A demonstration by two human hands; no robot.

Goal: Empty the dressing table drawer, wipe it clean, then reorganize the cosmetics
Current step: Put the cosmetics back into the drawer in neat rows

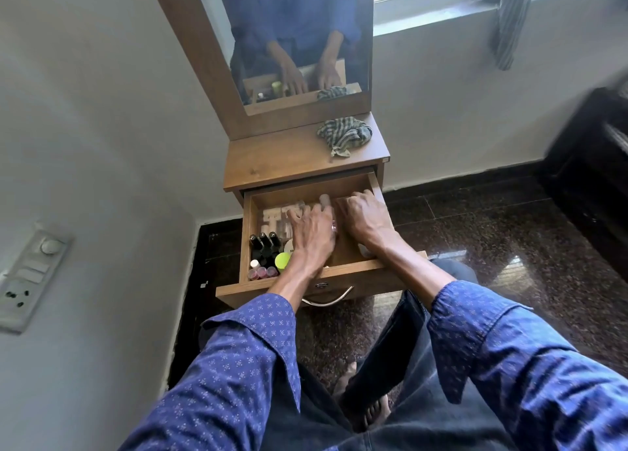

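The wooden drawer [373, 265] of the dressing table stands pulled out in front of me. Inside, at the front left, are dark nail-polish bottles [265, 245], small pink bottles [261, 272] and a lime-green cap [282, 261]. Pale beige tubes [273, 221] lie further back. My left hand [311, 235] reaches into the middle of the drawer, fingers spread over the cosmetics, with a small clear item just visible at its right edge. My right hand [365, 218] rests palm down beside it, toward the drawer's right wall. What lies under either palm is hidden.
A crumpled striped cloth [345, 134] lies on the tabletop [272, 165] below the mirror [299, 39]. A metal handle [328, 299] hangs on the drawer front. A switchboard [29, 280] is on the left wall. Dark furniture [591, 165] stands at right on the polished floor.
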